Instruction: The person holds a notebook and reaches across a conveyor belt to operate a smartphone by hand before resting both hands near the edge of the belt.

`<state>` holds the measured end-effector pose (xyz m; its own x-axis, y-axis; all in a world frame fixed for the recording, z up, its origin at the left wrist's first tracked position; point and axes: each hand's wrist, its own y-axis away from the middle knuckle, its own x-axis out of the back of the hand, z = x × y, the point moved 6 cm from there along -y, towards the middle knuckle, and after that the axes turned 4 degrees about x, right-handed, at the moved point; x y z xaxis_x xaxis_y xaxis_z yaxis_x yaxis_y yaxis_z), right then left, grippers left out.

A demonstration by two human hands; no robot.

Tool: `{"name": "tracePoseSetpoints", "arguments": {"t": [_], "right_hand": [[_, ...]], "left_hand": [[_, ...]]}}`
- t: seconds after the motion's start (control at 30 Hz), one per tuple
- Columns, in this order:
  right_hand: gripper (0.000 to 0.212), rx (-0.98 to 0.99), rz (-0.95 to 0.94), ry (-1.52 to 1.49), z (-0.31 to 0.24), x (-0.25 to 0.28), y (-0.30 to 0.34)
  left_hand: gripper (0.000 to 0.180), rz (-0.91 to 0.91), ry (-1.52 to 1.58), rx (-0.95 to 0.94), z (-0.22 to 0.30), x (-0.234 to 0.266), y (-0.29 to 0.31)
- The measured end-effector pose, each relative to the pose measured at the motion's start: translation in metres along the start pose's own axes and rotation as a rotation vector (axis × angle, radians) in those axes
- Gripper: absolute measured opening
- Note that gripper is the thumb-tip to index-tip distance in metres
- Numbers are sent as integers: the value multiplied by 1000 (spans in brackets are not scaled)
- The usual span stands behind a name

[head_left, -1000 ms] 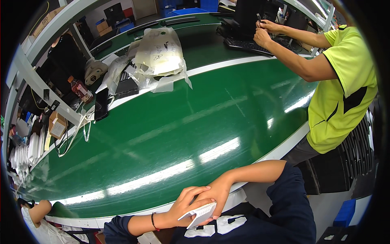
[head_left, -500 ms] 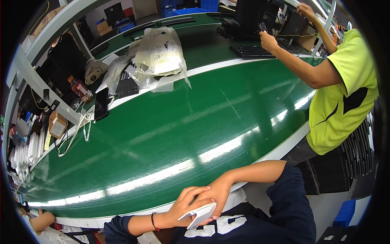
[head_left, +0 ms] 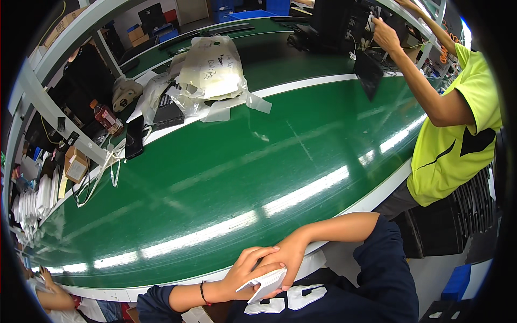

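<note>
My left hand (head_left: 245, 272), with a dark cord bracelet at the wrist, rests over my right hand (head_left: 288, 257) at the near edge of the green belt. A small white folded paper pad (head_left: 267, 283) is pinched between the left thumb and fingers. My right hand's fingers curl beneath and touch the pad, though its palm side is partly hidden. Both forearms rest near the belt's pale edge.
Beyond the green belt (head_left: 215, 188) lie plastic-wrapped packages (head_left: 212, 70), a black phone (head_left: 134, 138) and a drink bottle (head_left: 106, 117). At right a co-worker in a yellow shirt (head_left: 449, 156) handles a dark keyboard (head_left: 369, 75). Another person's hand (head_left: 51, 285) is at lower left.
The co-worker's arms have moved up and right, and the keyboard now hangs tilted off the far ledge. A plastic flap by the packages has shifted. My hands stay still.
</note>
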<state>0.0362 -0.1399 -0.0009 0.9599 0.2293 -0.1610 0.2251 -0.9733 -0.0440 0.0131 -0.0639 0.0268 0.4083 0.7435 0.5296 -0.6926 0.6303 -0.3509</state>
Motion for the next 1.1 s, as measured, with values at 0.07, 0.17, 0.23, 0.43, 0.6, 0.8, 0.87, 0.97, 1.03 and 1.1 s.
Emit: {"name": "tracePoseSetpoints", "arguments": {"t": [0.07,0.17,0.23,0.43,0.6,0.8,0.87,0.97,1.03,1.1], "right_hand": [[23,-7,2,-9,-1,0,0],[23,-7,3,-17,-3,0,0],[24,-2,3,-23,-5,0,0],[25,18,6,-10,-1,1,1],[27,7,0,7,2,2,0],[29,-16,18,22,3,2,0],[30,0,13,41,2,2,0],[32,17,8,61,2,2,0],[31,28,16,42,2,2,0],[30,38,23,24,3,2,0]], "left_hand": [[47,7,9,-2,0,0,0],[46,3,3,-8,-2,0,1],[45,-13,-17,-16,-5,-2,3],[44,-15,-9,-19,-5,-2,3],[45,4,6,-12,-3,0,2],[45,5,21,2,-2,1,0],[45,3,13,-1,-1,1,0],[46,1,5,-4,0,1,0],[46,10,19,1,1,1,-2],[46,19,32,6,2,2,-2]]}}
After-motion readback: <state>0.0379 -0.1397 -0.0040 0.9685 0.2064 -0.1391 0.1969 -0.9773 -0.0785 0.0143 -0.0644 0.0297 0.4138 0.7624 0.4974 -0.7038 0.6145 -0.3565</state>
